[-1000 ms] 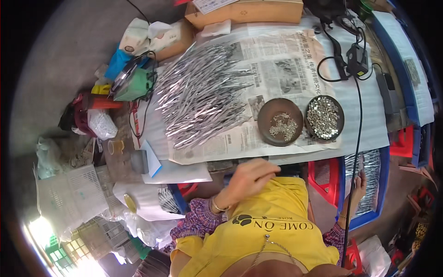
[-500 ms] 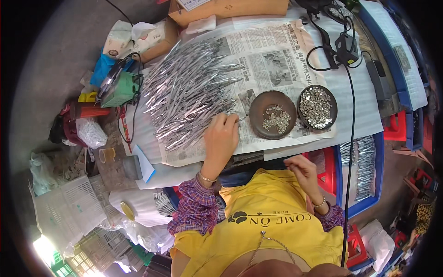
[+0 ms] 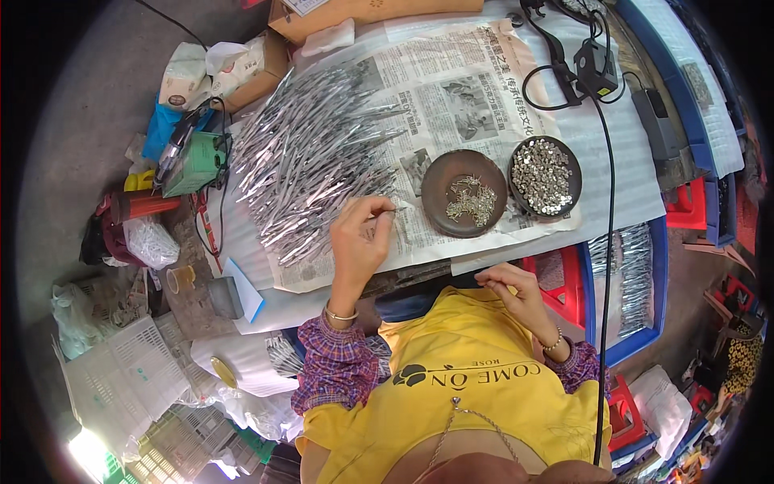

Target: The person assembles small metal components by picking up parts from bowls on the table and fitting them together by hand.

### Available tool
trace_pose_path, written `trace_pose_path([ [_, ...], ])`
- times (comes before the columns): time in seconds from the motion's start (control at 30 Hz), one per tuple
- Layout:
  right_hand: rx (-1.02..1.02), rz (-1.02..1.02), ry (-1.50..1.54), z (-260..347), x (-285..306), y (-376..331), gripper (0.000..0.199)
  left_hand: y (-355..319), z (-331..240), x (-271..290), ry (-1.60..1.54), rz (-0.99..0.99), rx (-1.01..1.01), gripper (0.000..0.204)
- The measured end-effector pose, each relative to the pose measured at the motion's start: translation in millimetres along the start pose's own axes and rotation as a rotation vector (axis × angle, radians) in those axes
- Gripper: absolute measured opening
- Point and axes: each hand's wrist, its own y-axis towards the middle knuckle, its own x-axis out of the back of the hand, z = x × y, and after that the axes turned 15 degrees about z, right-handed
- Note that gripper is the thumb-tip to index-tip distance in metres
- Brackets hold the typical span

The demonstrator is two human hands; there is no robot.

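Over the newspaper, just right of the pile of thin silvery metal strips [image 3: 310, 153], my left hand [image 3: 360, 242] is closed in a pinch. A small silvery metal piece [image 3: 399, 210] pokes out from its fingertips. My right hand [image 3: 516, 292] hovers off the table's near edge, thumb and fingers drawn together; what they hold, if anything, is too small to make out. Right of my left hand stands a brown round dish [image 3: 438, 202] with small pin-like metal parts [image 3: 473, 202]. Beside it, a dark dish [image 3: 574, 198] is filled with small shiny discs [image 3: 542, 173].
Newspaper [image 3: 451, 73] covers the table's middle. Black cables and a small black device [image 3: 597, 68] lie at the far right. A blue tray [image 3: 629, 351] of metal strips sits lower right by a red stool [image 3: 560, 282]. Tissue packs [image 3: 185, 77] and a green box [image 3: 196, 164] stand left.
The view has shifted slightly, so the table sits a little further left and up. My left hand has drawn back slightly from the strips with the small metal piece. My right hand's fingers have closed more.
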Motion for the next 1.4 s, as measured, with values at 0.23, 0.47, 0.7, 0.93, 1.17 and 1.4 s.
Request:
trace_pose_path([
  [0.23, 0.035, 0.044, 0.012, 1, -4, -1, 0.018, 4, 3, 15, -0.031, -0.014, 0.064, 0.017],
  [0.47, -0.002, 0.049, 0.013, 4, -4, -2, 0.018, -4, 27, 41, -0.706, -0.119, 0.191, 0.013],
  [0.7, 0.039, 0.06, -0.028, 16, -2, 3, 0.02, -15, 6, 31, -1.002, 0.003, 0.086, 0.009],
  [0.93, 0.246, -0.11, 0.019, 40, -8, 22, 0.026, -16, -57, -25, -0.824, 0.518, -0.023, 0.013],
  [1.17, 0.029, -0.021, 0.277, 19, 1, 8, 0.019, 1, -66, -48, -0.417, 0.461, -0.112, 0.018],
  [1.4, 0.004, -0.065, 0.539, -1, -2, -4, 0.025, 35, -58, -70, 0.16, 0.309, -0.236, 0.033],
])
